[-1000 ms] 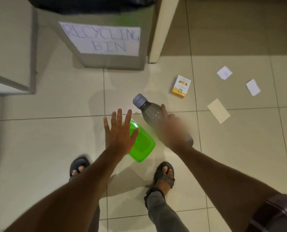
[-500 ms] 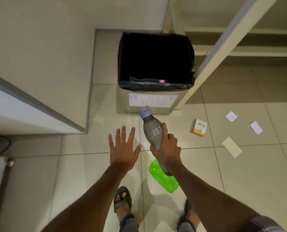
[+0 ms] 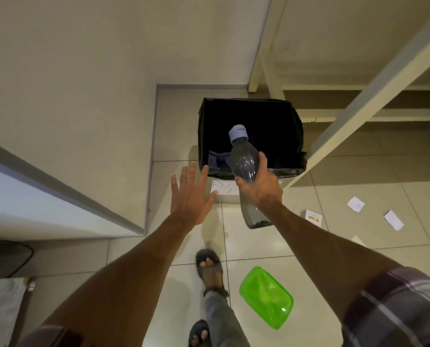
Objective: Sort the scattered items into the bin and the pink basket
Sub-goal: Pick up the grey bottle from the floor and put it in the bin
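Feet: in dark sandals at 6 o'clock in the view, one foot (image 3: 209, 267) ahead of the other (image 3: 198, 333), both on pale floor tiles.
Green container: bright green plastic container (image 3: 266, 296) lying on the floor at 5 o'clock, just right of the forward foot, touched by neither hand.
Left hand: left hand (image 3: 190, 196) near the centre, palm down, fingers straight and spread, holding nothing; its fingertips are at the near left corner of the bin.
Right hand: right hand (image 3: 259, 189) just right of the left, fingers and thumb wrapped round the middle of the bottle.
Bottle: grey see-through bottle (image 3: 242, 164) with a pale lilac cap, tilted so that the cap points to 12 o'clock; the cap end is over the bin's opening, the base over the floor in front of the bin.
Floor scraps: at 3 o'clock, a small white and yellow box (image 3: 313, 217), two white paper pieces (image 3: 356, 204) (image 3: 393, 220) and a beige card (image 3: 358, 240), well apart from the bin.
Bin: black-lined bin (image 3: 287, 171) at 12 o'clock, standing against the wall, with a handwritten white label (image 3: 220, 188) on its front, partly hidden by the hands.
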